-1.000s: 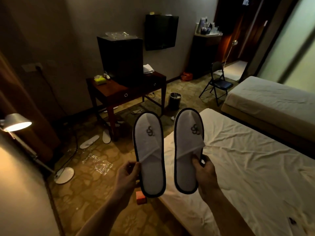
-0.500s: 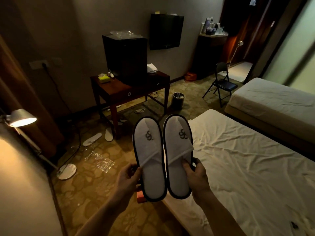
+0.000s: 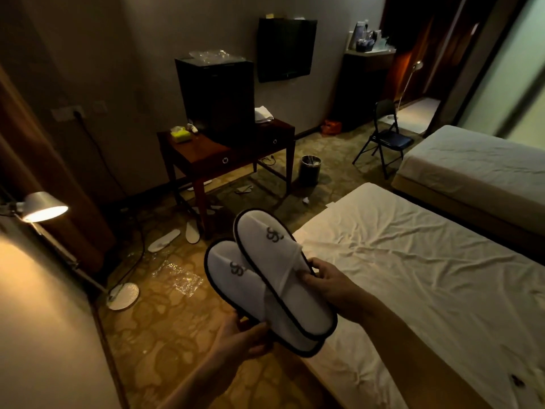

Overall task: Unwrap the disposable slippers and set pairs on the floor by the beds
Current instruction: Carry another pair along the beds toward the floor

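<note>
I hold two white disposable slippers with black trim and a grey logo above the floor beside the near bed (image 3: 413,261). The right slipper (image 3: 274,255) lies across and on top of the left slipper (image 3: 233,278), both tilted toward the upper left. My right hand (image 3: 327,281) pinches the right slipper at its strap edge. My left hand (image 3: 241,335) grips the heel end of the left slipper from below. Two more slippers (image 3: 163,240) (image 3: 192,231) lie on the carpet near the desk leg.
A clear plastic wrapper (image 3: 177,278) lies on the carpet. A floor lamp (image 3: 44,206) stands at left, its base (image 3: 124,295) on the floor. A wooden desk (image 3: 206,157) with a black box, a bin (image 3: 309,169), a folding chair (image 3: 383,140) and a second bed (image 3: 477,160) lie beyond.
The slippers were held apart side by side with toes up; my hands brought them together, and now the right one overlaps the left and both are tilted and lower.
</note>
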Tool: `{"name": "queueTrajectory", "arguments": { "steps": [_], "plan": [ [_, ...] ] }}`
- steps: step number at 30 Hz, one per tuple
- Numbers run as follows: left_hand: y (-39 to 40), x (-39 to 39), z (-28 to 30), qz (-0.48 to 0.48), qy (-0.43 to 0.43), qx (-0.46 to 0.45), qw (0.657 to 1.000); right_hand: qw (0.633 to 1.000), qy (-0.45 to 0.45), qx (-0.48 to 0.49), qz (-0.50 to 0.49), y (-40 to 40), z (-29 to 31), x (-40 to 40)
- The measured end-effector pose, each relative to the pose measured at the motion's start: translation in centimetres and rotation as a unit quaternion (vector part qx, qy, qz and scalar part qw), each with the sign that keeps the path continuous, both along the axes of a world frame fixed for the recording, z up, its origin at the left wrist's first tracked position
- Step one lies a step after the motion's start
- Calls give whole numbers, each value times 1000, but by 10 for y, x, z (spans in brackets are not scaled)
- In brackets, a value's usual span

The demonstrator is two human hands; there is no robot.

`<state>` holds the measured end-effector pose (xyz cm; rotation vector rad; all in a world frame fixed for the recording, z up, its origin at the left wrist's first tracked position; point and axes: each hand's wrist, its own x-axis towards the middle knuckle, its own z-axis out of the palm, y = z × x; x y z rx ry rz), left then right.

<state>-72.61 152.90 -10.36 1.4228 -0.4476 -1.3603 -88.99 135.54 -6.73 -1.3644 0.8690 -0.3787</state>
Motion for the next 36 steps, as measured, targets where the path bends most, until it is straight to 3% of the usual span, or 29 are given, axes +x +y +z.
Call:
{"name": "queueTrajectory", "arguments": {
  "steps": [5,8,12,15,19,21,23,25,27,31,36],
  "plan": [
    [6,45,24,26,9,-32,999,997,38,-11,69,-5,3,-12],
    [7,88,45,-24,-69,-57,996,993,55,-5,104,-9,4,-20],
    [-7,85,57,-72,-161,1,984,979,112,-21,172,-9,12,-17],
    [-8,68,50,-33,-255,-34,966,971,135,-25,194,-11,15,-10],
    [-1,64,30,37,-270,-76,959,971,137,-44,192,-12,17,-5],
    [-1,66,23,72,-266,-78,958,976,128,-78,159,-12,21,-3],
    [1,69,16,121,-250,-83,957,992,75,-100,32,-16,14,-5],
    [2,70,8,181,-231,-72,953,987,-20,-22,-160,-14,-3,-7],
    [4,69,-5,218,-209,-47,952,958,-58,85,-267,1,-29,-4],
    [9,70,-26,242,-206,-27,948,953,-78,155,-249,50,-64,11],
    [18,82,-48,277,-127,19,952,956,-53,139,-255,52,-76,18]
  ]
}}
